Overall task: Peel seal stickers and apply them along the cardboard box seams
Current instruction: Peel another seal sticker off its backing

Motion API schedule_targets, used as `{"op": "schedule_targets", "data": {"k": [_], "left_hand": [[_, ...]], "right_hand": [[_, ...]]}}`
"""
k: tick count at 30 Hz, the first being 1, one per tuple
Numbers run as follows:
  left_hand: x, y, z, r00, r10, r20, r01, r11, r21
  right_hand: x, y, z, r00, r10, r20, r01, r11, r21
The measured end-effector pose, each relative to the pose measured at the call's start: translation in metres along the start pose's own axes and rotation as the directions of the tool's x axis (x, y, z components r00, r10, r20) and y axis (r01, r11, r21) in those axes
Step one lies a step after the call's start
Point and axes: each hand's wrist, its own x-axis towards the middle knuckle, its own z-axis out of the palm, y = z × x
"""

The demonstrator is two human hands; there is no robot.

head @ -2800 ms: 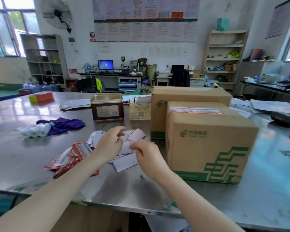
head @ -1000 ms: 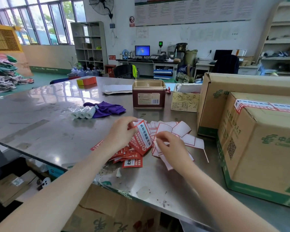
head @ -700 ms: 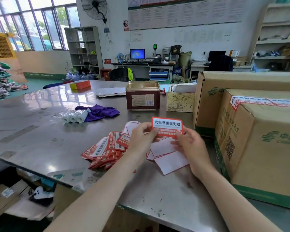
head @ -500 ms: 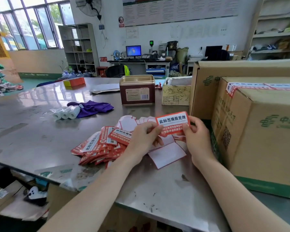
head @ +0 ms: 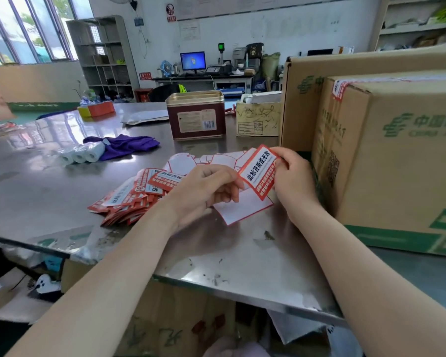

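Note:
A red-and-white seal sticker (head: 260, 171) is held tilted between both hands above the steel table (head: 44, 186). My left hand (head: 204, 189) pinches its lower left corner; my right hand (head: 294, 181) grips its upper right edge. A fanned stack of red seal stickers (head: 137, 191) lies left of my hands, with white peeled backings (head: 242, 210) under and behind them. The near cardboard box (head: 397, 155) stands at the right with a seal sticker (head: 340, 90) over its top corner. A larger cardboard box (head: 301, 104) stands behind it.
A dark red tin (head: 196, 115) and a small scribbled carton (head: 258, 119) stand behind the stickers. A purple cloth (head: 124, 145) and three white paper rolls (head: 81, 154) lie to the left. The table's front edge (head: 216, 284) runs just before me.
I lifted one sticker from the stack with both hands. Since half a second ago it has turned from level to steeply tilted, and my view has moved closer to the boxes.

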Motion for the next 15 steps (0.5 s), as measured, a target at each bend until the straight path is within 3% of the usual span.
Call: {"op": "schedule_targets", "data": {"k": [4, 6, 9, 15], "left_hand": [[0.003, -0.002, -0.002, 0.984, 0.050, -0.171, -0.050, 0.999, 0.005], [0.005, -0.004, -0.002, 0.966, 0.085, -0.243, -0.070, 0.995, 0.070], [0.005, -0.007, -0.001, 0.961, 0.126, -0.247, -0.080, 0.979, 0.188], [0.006, -0.007, 0.000, 0.955, 0.190, -0.228, -0.110, 0.940, 0.323]], "right_hand": [[-0.004, -0.010, -0.002, 0.997, -0.073, 0.014, 0.075, 0.984, -0.162], [-0.009, -0.017, 0.000, 0.980, -0.162, 0.112, 0.183, 0.959, -0.217], [-0.016, -0.022, 0.007, 0.933, -0.193, 0.303, 0.270, 0.932, -0.241], [-0.016, -0.021, 0.006, 0.939, -0.156, 0.308, 0.233, 0.944, -0.232]]}}
